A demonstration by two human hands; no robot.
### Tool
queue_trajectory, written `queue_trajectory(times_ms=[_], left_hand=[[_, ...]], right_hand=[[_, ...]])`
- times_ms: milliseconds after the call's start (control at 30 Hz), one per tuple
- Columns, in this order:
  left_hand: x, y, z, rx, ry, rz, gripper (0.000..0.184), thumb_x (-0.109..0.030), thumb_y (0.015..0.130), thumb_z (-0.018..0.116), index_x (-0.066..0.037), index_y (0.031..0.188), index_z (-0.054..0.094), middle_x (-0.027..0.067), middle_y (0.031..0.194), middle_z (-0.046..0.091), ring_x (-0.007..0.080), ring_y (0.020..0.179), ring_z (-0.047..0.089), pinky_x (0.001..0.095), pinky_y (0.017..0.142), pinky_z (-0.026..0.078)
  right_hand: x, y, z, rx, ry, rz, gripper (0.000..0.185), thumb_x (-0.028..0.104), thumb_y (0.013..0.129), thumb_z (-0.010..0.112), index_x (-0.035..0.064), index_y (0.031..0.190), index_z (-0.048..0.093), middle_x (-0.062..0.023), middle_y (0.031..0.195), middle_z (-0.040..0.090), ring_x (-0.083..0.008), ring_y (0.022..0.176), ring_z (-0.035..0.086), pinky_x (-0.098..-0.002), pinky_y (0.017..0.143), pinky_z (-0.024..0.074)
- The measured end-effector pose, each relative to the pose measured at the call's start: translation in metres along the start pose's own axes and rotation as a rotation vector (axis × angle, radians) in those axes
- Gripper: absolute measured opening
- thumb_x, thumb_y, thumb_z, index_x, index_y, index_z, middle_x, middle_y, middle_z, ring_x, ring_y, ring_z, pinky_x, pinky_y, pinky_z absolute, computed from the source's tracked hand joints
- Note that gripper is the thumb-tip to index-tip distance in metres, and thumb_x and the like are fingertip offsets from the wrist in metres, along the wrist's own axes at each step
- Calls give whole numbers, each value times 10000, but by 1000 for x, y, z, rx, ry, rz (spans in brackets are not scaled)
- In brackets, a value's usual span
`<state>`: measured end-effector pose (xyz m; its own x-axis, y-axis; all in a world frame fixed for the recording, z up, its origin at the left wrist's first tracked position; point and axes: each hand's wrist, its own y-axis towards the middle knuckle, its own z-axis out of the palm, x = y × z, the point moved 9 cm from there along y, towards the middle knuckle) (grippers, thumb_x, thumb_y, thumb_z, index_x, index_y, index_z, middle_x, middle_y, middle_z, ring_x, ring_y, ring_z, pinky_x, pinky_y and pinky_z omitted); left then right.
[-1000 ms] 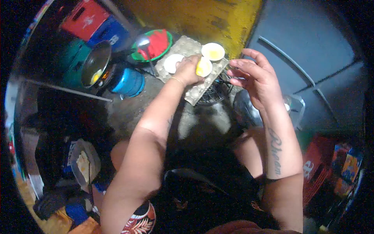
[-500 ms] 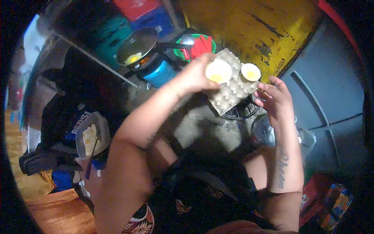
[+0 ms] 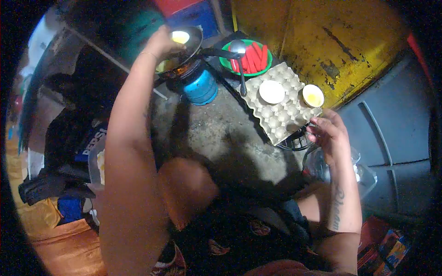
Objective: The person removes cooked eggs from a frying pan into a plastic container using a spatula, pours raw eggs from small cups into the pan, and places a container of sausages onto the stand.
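My left hand (image 3: pixel 162 44) is closed on a small bowl (image 3: pixel 180 37) with yellow egg in it, held over the black frying pan (image 3: pixel 195 45). Part of the pan is hidden behind that hand. Near the corner of a grey cardboard egg tray (image 3: pixel 272 123) is my right hand (image 3: pixel 329 131), its fingers apart and slightly bent. Whether they touch the tray I cannot tell. On the tray stand a white bowl (image 3: pixel 271 92) and, at its right edge, a second bowl (image 3: pixel 313 95) with yellow egg.
Flames show under the pan, above a blue gas canister (image 3: pixel 200 86). Beside it, a green basin (image 3: pixel 266 69) holds several red sausage-like sticks, with a ladle (image 3: pixel 237 48) across it. A clear plastic container (image 3: pixel 95 165) is at left. A yellow panel (image 3: pixel 340 50) stands behind the tray.
My left hand has moved from the egg tray leftward to the pan, carrying a bowl of egg. A white bowl now shows where it was. My right hand stays by the tray's edge.
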<state>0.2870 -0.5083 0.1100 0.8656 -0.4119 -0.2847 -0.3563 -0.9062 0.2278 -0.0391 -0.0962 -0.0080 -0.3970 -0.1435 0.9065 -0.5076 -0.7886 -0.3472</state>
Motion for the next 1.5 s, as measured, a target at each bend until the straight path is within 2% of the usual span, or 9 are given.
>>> queue_trajectory(times_ms=[233,400,500,867,1033,1100,1233,1267,1500], left_hand=[[26,51,49,114,404,-118,767,-323,598,858,10,1205,529,210,1198,617,341,1104,606,393,962,473],[23,71,67,95,603,-57,509,-309,799,651,-69,1235,541,217,1292,552,406,1205,509,443,999,451],[15,74,70,41,683,10,290,-181,926,467,-84,1197,508,230,1240,580,415,1180,535,485,946,473],[-30,65,36,-304,1039,346,218,-166,914,460,-103,1096,563,157,1150,597,343,1093,581,443,832,538],[-45,43,-21,-373,884,108,279,-189,905,449,-120,1122,609,172,1185,608,344,1143,564,450,895,501],[-60,24,-41,-375,684,-29,338,-304,857,565,-82,1109,605,192,1166,624,354,1132,578,436,902,502],[-115,-16,-28,-289,89,36,953,-574,560,842,22,1229,518,244,1137,627,343,1031,637,407,903,498],[-139,-33,-8,-200,-132,156,929,-541,586,842,27,1241,508,236,1132,632,340,1039,634,396,891,506],[-234,-123,177,154,-149,327,800,-375,626,833,4,1223,458,268,1078,615,414,1008,608,426,884,501]], right_hand=[[-4,-3,19,33,32,43,475,55,853,621,25,1277,409,-138,1002,626,-258,815,647,-308,629,561],[-6,1,24,64,44,39,467,52,857,613,18,1278,414,-146,1029,626,-262,829,650,-310,657,561],[-7,6,26,78,40,44,469,55,853,616,12,1276,417,-149,1034,628,-258,834,651,-307,668,556],[1,-3,30,108,11,25,468,90,864,626,17,1274,410,-125,1027,633,-214,832,637,-291,683,541],[6,-7,21,129,49,-13,476,80,856,637,10,1268,411,-104,994,630,-198,811,635,-280,668,536],[9,-10,18,122,67,-26,494,85,848,653,2,1269,407,-96,969,626,-185,797,637,-264,640,533],[15,-11,12,118,72,-65,516,95,838,667,-12,1270,407,-95,956,625,-180,789,641,-251,617,534],[17,-12,11,117,75,-78,520,94,836,668,-15,1271,406,-94,955,625,-180,787,641,-250,616,535],[42,-18,-2,108,130,-188,547,98,826,674,-25,1279,394,-115,973,643,-189,784,646,-260,622,544]])
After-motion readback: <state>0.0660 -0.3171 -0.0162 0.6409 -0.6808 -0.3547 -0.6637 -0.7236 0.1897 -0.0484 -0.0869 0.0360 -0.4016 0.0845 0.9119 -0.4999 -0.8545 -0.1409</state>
